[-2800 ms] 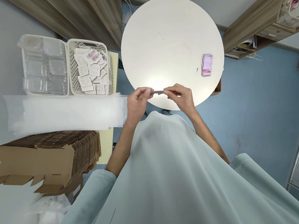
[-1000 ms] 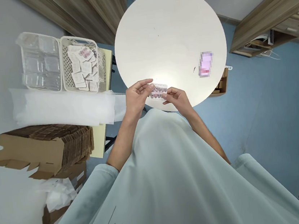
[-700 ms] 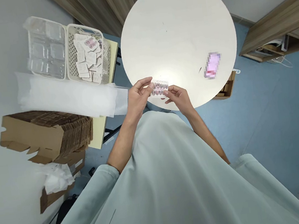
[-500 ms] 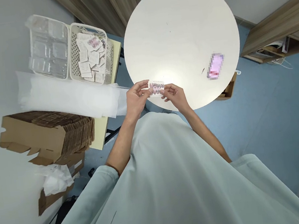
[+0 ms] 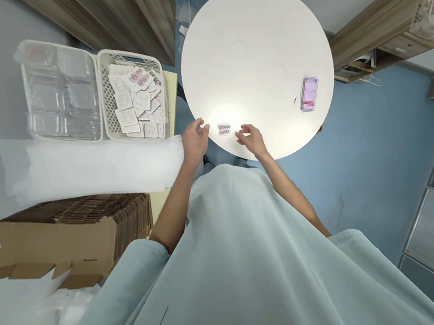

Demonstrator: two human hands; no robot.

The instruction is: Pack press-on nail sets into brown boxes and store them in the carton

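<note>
A small card [image 5: 224, 129] with two rows of dark, shiny oval pieces lies flat on the round white table [image 5: 253, 37], close to its near edge. To the card's left is my left hand [image 5: 195, 138], fingers apart and nothing in them. On the other side my right hand [image 5: 251, 139] hovers just off the card, its fingers loosely curled but apart, also holding nothing. Neither hand touches the card. Similar cards [image 5: 134, 101] fill a white perforated basket [image 5: 104, 97] to the left.
Beside the basket stands a white bin holding clear plastic boxes [image 5: 61, 92]. Below them are a stack of white translucent bags [image 5: 91, 170] and folded cardboard boxes [image 5: 56, 237]. A pixelated purple object [image 5: 309, 93] lies on the table's right. A wooden shelf [image 5: 383, 31] stands beyond.
Both hands have let go of the card, which now rests on the table. My left hand has drawn away leftward. The view has shifted slightly.
</note>
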